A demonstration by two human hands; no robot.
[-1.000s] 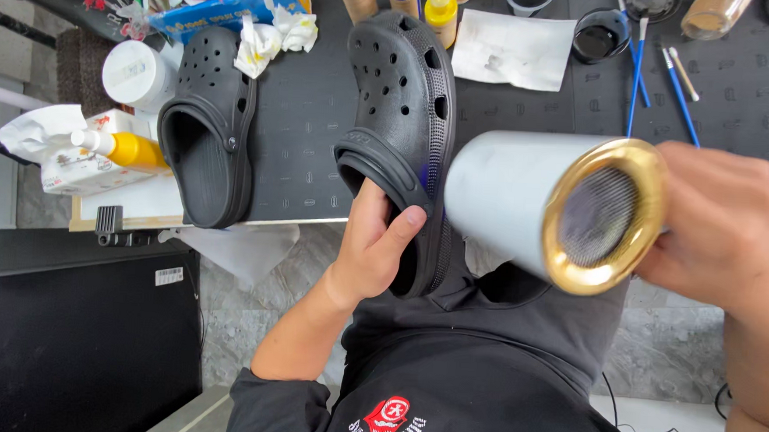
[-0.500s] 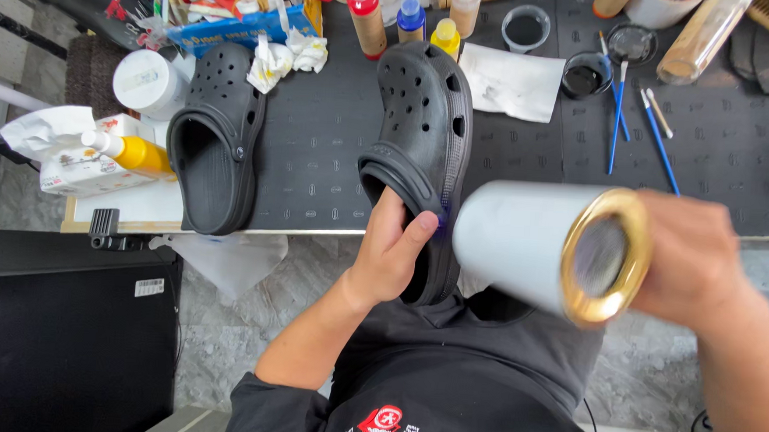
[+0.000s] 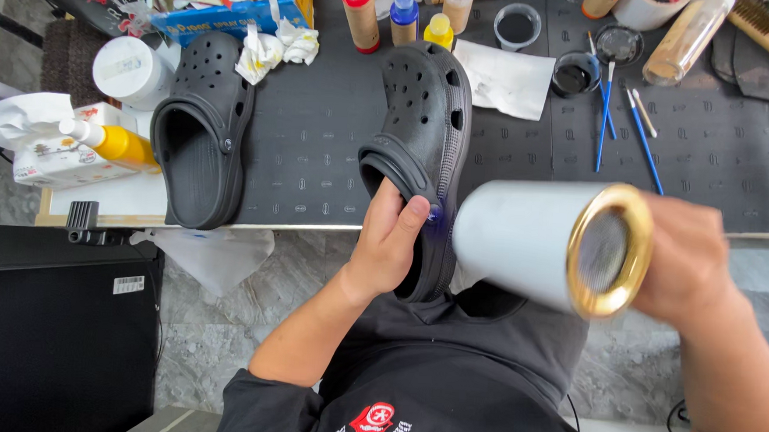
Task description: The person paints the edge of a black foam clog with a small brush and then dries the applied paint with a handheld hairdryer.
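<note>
Black foam clog (image 3: 423,148), light and flexible, sits mid-frame; your left hand (image 3: 387,242) grips its heel rim, a firm hold. Your right hand (image 3: 685,258) clasps the silver hair dryer (image 3: 541,242) at right.

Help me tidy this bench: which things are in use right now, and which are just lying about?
In use: left hand, clog, right hand, silver cylinder.
Lying about: second clog, blue brushes, small bottles, yellow bottle, paper.

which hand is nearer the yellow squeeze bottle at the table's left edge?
Left. The left hand grips the heel of the black clog, right of the yellow squeeze bottle. The right hand holds the silver cylinder farther right.
</note>
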